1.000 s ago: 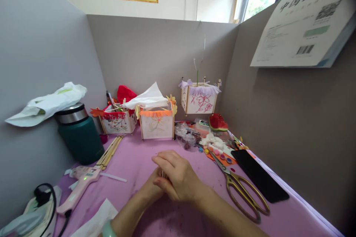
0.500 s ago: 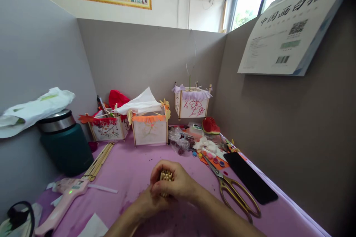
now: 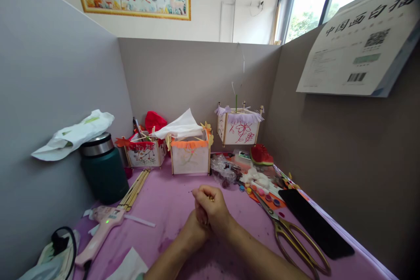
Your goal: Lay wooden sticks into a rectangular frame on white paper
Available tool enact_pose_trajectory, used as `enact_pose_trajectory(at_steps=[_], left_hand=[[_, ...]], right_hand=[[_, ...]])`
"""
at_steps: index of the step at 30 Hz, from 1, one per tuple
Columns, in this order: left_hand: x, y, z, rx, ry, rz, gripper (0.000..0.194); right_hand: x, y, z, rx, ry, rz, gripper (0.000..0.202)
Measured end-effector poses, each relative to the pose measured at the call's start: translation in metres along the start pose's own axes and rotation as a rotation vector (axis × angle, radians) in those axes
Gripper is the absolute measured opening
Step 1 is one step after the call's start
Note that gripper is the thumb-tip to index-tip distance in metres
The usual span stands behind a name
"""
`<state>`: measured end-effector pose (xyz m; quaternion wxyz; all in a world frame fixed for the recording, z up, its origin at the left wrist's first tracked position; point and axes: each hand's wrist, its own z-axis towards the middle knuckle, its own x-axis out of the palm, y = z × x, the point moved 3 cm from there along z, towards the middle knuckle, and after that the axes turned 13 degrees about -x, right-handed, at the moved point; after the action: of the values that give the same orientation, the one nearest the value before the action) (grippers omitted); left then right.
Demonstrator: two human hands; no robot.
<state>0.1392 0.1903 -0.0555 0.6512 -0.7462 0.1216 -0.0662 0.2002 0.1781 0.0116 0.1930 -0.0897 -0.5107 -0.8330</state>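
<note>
Compared with half a second ago, the whole view swings slightly, so everything sits further right in the frame, but the things on the purple table [image 3: 167, 201] keep their places. The change that counts is at the clock's centre: the right hand [image 3: 215, 205] now curls over more fully, pressed against the left hand [image 3: 195, 229], so the two are together. The left's fingers are mostly hidden, and how far they close cannot be told. Of the small tan pieces [image 3: 211, 198], a cluster showed plainly in the right hand's opening; now only a glint remains between its fingers, too little to say what they are. That probably means a firmer, more enclosed hold.

As for room, grey partitions [image 3: 197, 65] wall the table at twelve and along both sides. Bare surface surrounds the hands, widest toward ten. The teal bottle [image 3: 103, 177] stands at ten, and the orange-fringed box [image 3: 190, 162] closes the space at eleven. The black phone [image 3: 316, 225] lies at three, beyond the gold-handled scissors [image 3: 273, 215], which make the nearer limit on that side. The pink glue gun [image 3: 101, 235] lies at nine, and a thin white strip [image 3: 141, 221] reaches from beside it toward the hands; a wide leftward swing could brush it.
</note>
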Motion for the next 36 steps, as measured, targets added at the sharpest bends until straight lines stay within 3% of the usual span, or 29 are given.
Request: enact_pose_trajectory(at_steps=[3,9,12,16,19,22,26,29,36], left_hand=[[0.002,-0.003,-0.009,0.018,0.103,0.057,0.026],[0.004,-0.012,-0.025,0.143,0.011,0.232,0.026],[0.002,-0.018,-0.023,0.100,-0.023,0.206,0.017],[-0.018,-0.036,-0.016,-0.004,-0.102,0.096,0.018],[-0.040,-0.044,-0.020,-0.105,-0.128,-0.026,0.030],[-0.056,-0.037,-0.026,-0.155,-0.163,-0.157,0.041],[-0.067,-0.012,-0.023,-0.174,-0.234,-0.265,0.043],[-0.069,0.000,-0.015,-0.160,-0.255,-0.284,0.042],[-0.072,0.003,-0.007,-0.166,-0.267,-0.327,0.043]], right_hand=[[-0.007,-0.001,0.004,0.005,-0.078,0.031,0.041],[-0.023,0.003,0.010,0.021,-0.282,0.151,0.041],[-0.028,0.008,0.010,0.038,-0.304,0.190,0.037],[-0.048,0.018,0.017,-0.012,-0.182,-0.147,0.054],[-0.062,0.030,0.033,-0.069,-0.113,-0.448,0.045],[-0.060,0.047,0.065,-0.147,-0.021,-0.654,0.029],[-0.033,0.065,0.126,-0.257,0.118,-0.943,0.016],[-0.012,0.065,0.175,-0.285,0.153,-1.131,0.014],[0.019,0.043,0.255,-0.289,0.076,-1.344,0.056]])
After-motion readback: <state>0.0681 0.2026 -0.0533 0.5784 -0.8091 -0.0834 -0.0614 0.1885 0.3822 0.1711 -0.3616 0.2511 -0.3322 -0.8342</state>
